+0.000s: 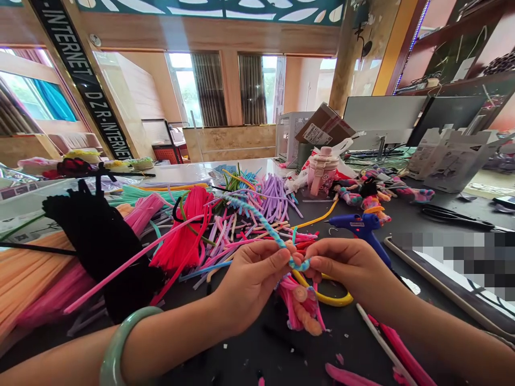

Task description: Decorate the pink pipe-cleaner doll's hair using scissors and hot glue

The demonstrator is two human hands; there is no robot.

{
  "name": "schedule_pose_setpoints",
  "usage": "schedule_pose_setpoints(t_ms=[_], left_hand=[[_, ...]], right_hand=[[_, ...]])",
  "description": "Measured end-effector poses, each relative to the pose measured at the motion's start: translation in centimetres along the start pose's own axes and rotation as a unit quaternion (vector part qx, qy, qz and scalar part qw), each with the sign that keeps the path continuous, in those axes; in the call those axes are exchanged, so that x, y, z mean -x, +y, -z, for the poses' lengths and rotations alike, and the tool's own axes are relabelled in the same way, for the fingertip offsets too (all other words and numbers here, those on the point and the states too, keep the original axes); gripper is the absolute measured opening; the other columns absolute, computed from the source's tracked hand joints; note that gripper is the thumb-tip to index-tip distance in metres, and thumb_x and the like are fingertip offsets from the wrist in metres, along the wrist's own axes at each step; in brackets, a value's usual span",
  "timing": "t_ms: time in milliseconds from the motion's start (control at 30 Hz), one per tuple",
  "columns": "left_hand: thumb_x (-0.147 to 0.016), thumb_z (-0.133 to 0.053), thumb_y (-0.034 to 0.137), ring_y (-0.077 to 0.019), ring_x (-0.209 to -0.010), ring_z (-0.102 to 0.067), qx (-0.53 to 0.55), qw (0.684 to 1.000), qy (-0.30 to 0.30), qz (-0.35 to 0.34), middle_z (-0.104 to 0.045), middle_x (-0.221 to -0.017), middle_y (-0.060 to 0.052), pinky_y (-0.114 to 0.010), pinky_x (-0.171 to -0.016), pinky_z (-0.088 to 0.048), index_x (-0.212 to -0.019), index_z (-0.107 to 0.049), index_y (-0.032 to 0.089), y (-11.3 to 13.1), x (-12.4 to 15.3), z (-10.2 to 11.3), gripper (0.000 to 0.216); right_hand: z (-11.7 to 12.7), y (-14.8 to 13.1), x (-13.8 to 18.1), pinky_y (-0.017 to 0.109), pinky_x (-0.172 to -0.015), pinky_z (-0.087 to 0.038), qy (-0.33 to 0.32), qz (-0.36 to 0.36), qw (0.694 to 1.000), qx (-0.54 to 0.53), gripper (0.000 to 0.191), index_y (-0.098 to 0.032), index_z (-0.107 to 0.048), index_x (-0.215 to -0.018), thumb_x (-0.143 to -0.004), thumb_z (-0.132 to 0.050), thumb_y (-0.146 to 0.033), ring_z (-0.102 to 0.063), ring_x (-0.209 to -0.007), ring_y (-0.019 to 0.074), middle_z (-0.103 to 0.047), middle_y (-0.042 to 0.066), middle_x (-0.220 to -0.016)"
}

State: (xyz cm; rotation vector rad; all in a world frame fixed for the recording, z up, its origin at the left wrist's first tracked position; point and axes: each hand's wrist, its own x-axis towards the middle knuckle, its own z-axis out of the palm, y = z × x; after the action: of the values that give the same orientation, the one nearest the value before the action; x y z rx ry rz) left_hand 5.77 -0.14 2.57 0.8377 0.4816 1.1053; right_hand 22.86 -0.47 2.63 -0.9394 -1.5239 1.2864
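Between my two hands is a twisted light-blue and white pipe cleaner (263, 221). My left hand (257, 273) pinches it, and its long free end rises up and to the left. At its short curled end, the fingertips of my right hand (341, 262) are closed on it. Just below my fingers lies a small pink pipe-cleaner figure (300, 303) with beige parts, partly covered by my hands. A yellow pipe-cleaner loop (336, 299) curves beside it, under my right hand.
Bundles of black (94, 241), red (185, 230) and purple pipe cleaners (277, 195) spread across the left and middle. A blue glue gun (362, 228) lies right of my hands, near a pink bottle (322, 174), scissors (456, 216) and finished dolls (372, 195). Pink scraps (348, 375) lie in front.
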Motion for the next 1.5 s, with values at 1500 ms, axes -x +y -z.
schedule_pose_setpoints(t_ms=[1500], left_hand=[[-0.064,-0.079,0.026,-0.0132,-0.046,-0.063,-0.147,0.987,0.015,-0.064,-0.063,-0.055,0.002,-0.021,-0.047,-0.051,-0.070,-0.057,0.012,-0.8,0.9,0.0,0.027]], right_hand=[[-0.6,0.4,0.3,0.022,-0.050,-0.035,-0.080,0.011,0.997,-0.004,0.033,-0.016,-0.059,-0.063,-0.071,-0.070,-0.046,-0.041,-0.050,0.0073,-0.049,-0.004,-0.055]])
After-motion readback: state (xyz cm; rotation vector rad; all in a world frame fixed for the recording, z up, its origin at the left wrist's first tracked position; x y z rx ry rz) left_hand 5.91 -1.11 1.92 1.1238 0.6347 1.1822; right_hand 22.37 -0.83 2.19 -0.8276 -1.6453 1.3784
